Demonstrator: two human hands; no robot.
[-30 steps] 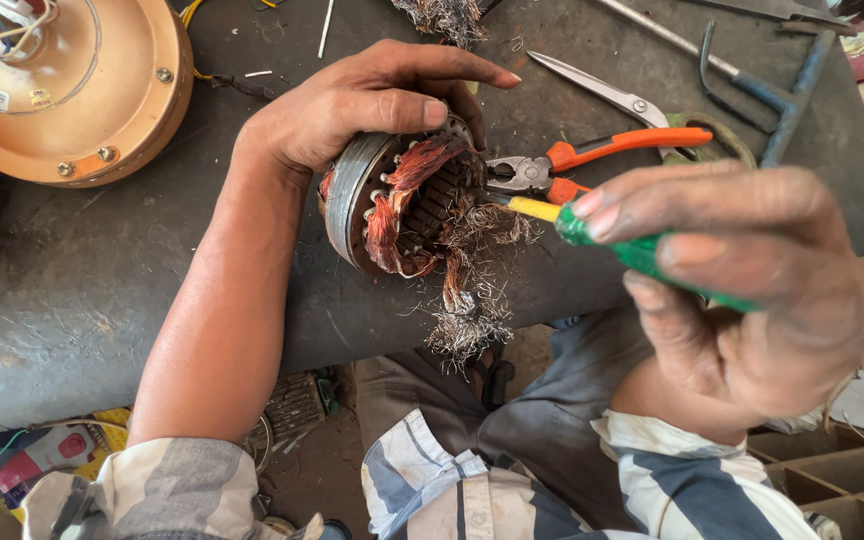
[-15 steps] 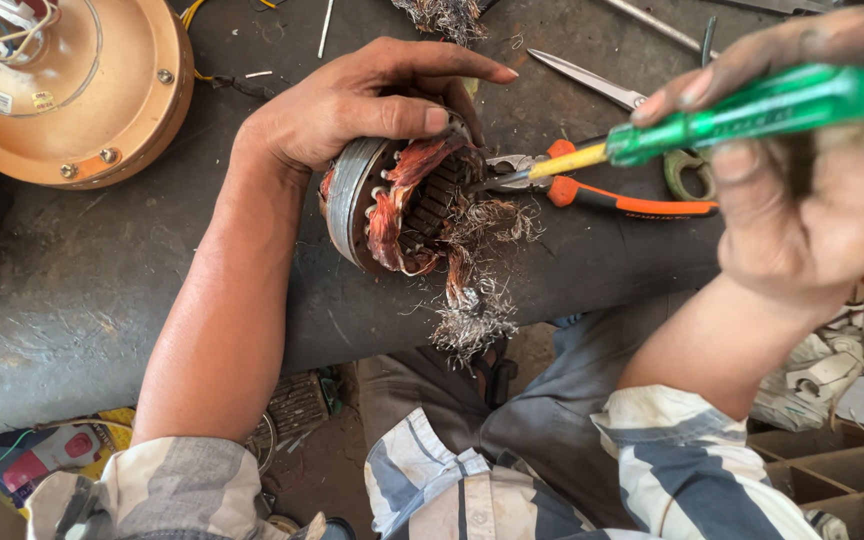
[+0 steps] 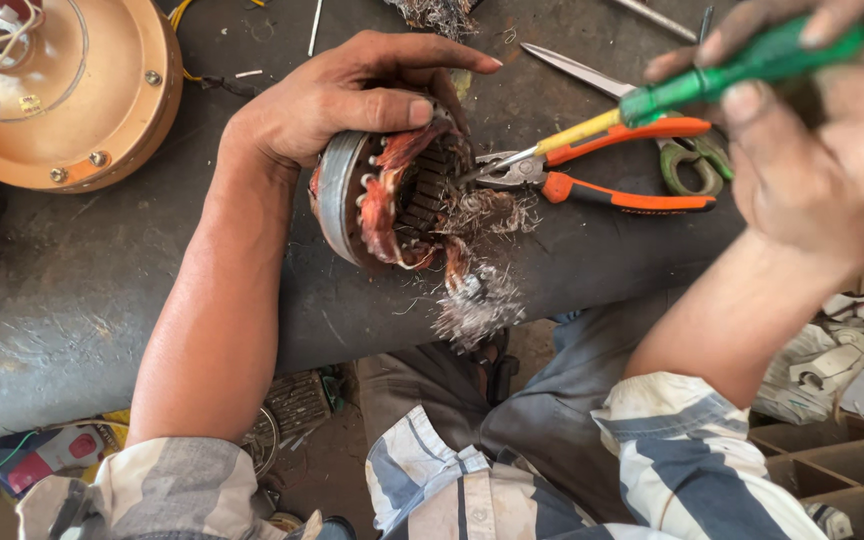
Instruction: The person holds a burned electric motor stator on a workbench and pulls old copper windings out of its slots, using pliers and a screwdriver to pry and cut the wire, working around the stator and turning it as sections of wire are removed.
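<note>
My left hand (image 3: 352,95) grips a round motor stator (image 3: 387,195) with copper windings, holding it on its side on the dark grey bench (image 3: 82,300). Frayed cut wire strands (image 3: 477,300) hang from the stator's front. My right hand (image 3: 812,130) holds a green-handled screwdriver (image 3: 712,80) with a yellow shank. Its metal tip reaches into the stator's windings from the right.
Orange-handled pliers (image 3: 612,190) lie on the bench just right of the stator, with scissors (image 3: 592,80) behind them. A round tan fan housing (image 3: 62,90) with wires sits at the top left. My striped sleeves and grey trousers fill the bottom; wooden compartments (image 3: 832,460) stand at bottom right.
My right hand has risen from low beside the stator to the upper right. The screwdriver now slants down with its tip in the windings. My left hand has kept still.
</note>
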